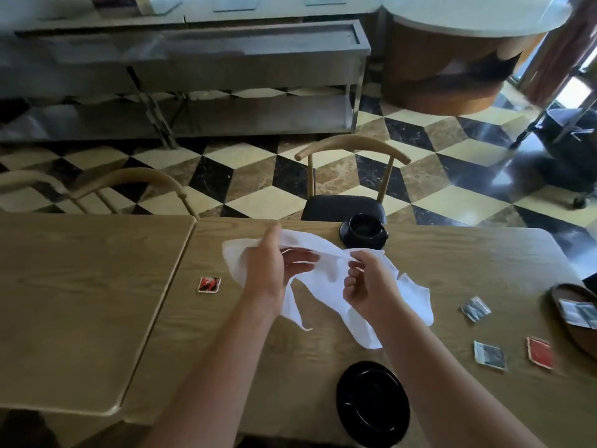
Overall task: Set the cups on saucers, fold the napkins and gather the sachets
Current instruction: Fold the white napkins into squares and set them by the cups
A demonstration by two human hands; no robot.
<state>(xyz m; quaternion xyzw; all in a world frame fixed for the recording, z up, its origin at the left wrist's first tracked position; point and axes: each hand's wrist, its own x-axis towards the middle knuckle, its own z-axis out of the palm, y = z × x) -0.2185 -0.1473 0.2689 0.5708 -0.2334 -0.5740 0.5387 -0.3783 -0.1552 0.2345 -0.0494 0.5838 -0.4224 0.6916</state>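
Observation:
A white napkin (326, 279) hangs crumpled above the middle of the wooden table (452, 260). My left hand (271, 270) and my right hand (368, 286) both pinch its upper edge. A black cup (363, 229) sits on a black saucer (345, 239) at the far edge. Another black saucer (371, 402) lies bare near me. One red sachet (209, 284) lies to the left. On the right lie two grey sachets (475, 308) (489, 355) and a red sachet (540, 353).
A brown dish (562, 295) at the right edge holds a grey sachet (578, 313). A second table (80, 302) adjoins on the left. A wooden chair (349, 176) with a black seat stands across the table, and another chair (129, 185) at far left.

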